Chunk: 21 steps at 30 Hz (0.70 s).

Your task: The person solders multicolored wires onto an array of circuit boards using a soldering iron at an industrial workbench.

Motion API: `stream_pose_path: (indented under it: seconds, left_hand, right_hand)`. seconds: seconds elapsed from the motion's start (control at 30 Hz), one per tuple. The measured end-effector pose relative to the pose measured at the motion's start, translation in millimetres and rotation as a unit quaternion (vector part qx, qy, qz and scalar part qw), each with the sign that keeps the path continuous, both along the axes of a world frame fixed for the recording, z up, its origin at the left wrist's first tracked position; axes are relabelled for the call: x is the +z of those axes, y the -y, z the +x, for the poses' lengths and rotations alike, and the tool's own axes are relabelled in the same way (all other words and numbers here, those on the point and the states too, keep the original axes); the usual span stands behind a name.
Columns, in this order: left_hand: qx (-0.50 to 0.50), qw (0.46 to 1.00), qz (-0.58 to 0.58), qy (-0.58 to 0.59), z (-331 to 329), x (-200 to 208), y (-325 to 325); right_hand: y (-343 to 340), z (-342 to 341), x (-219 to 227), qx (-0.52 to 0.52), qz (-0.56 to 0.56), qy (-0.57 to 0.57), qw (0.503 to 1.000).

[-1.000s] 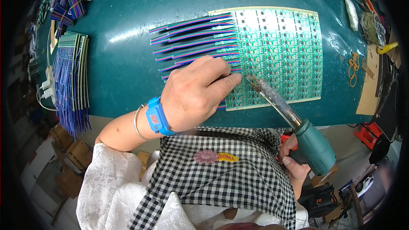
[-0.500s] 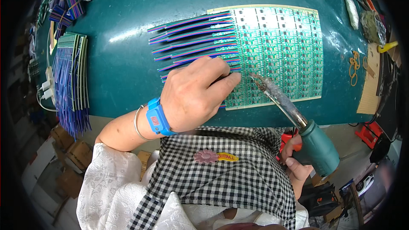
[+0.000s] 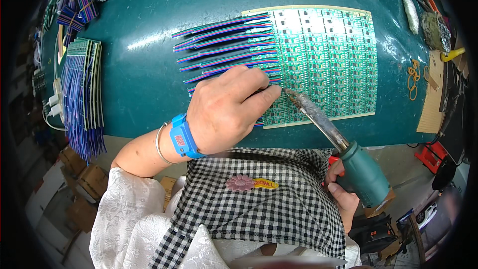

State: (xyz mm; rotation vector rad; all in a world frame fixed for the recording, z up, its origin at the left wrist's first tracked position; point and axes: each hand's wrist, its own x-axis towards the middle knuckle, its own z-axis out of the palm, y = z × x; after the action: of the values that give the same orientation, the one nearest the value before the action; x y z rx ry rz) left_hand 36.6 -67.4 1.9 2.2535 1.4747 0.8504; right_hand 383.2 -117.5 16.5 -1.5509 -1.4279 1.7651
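Striped wires (image 3: pixel 261 62) along the green circuit panel's (image 3: pixel 328 65) left; other columns unwired.
Right hand (image 3: pixel 343 197) clasps my teal-handled soldering iron (image 3: pixel 366 174); left hand's (image 3: pixel 229 112) hold I cannot tell.

"Any lettering in view?"

"Yes, on the checked apron (image 3: pixel 269 214): a yellow patch (image 3: pixel 266 183) beside the pink flower (image 3: pixel 240 183) bears dark letters, upside down from here."

"And the blue wristband (image 3: pixel 188 138)?"

"A pale square label (image 3: pixel 179 141) with reddish marks, too small to read."

"Elsewhere?"

"Orange characters on a black thing (image 3: pixel 367 230), low right."
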Motion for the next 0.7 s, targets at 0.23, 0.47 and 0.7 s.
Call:
stream_pose_path:
  seconds: [0.23,0.47,0.7]
  left_hand:
    - [0.004,1.0,0.015,-0.011,3,0,1]
    - [0.003,1.0,0.011,-0.028,0,4,1]
    - [0.006,0.998,-0.05,-0.044,-6,27,-1]
  right_hand:
    - [-10,-13,12,-0.083,-0.063,-0.131,0.986]
    - [-14,-24,19,-0.152,-0.069,-0.177,0.97]
    - [-16,-25,18,-0.182,-0.026,-0.195,0.963]
